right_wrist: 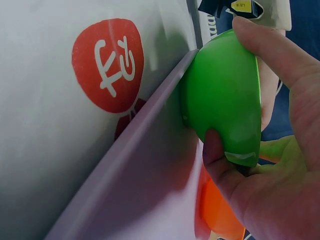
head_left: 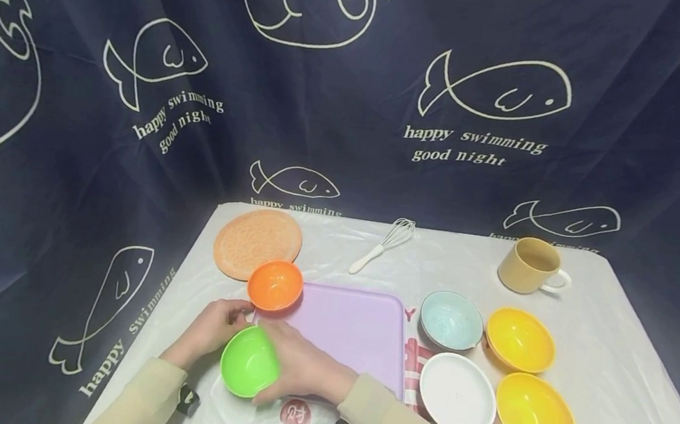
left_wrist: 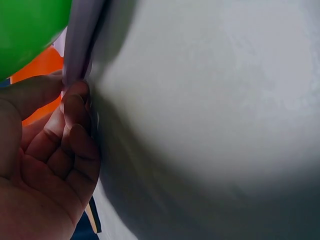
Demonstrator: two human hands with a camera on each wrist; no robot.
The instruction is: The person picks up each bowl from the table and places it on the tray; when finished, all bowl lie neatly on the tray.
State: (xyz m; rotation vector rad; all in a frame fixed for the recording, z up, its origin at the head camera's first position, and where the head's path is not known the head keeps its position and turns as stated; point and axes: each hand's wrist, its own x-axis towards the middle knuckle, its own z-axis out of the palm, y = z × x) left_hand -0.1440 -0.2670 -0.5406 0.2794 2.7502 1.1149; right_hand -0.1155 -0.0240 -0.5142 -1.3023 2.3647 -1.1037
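Observation:
The green bowl [head_left: 242, 363] is over the near-left part of the purple tray [head_left: 358, 329]. My right hand [head_left: 308, 371] grips this bowl by its rim, thumb on the near side and fingers on the far side. At the tray's left edge is my left hand [head_left: 209, 330]; in the left wrist view its thumb and fingers [left_wrist: 75, 107] pinch that edge. An orange bowl [head_left: 275, 286] stands at the tray's far-left corner, just beyond both hands. In the right wrist view the green bowl [right_wrist: 220, 95] appears right against the tray [right_wrist: 135, 160].
An orange round mat [head_left: 255, 237] lies at the back left, with a white whisk [head_left: 383, 246] to its right. On the right stand a light blue bowl [head_left: 451, 320], a white bowl [head_left: 457, 395], two yellow bowls [head_left: 521, 340] and a tan mug [head_left: 528, 265].

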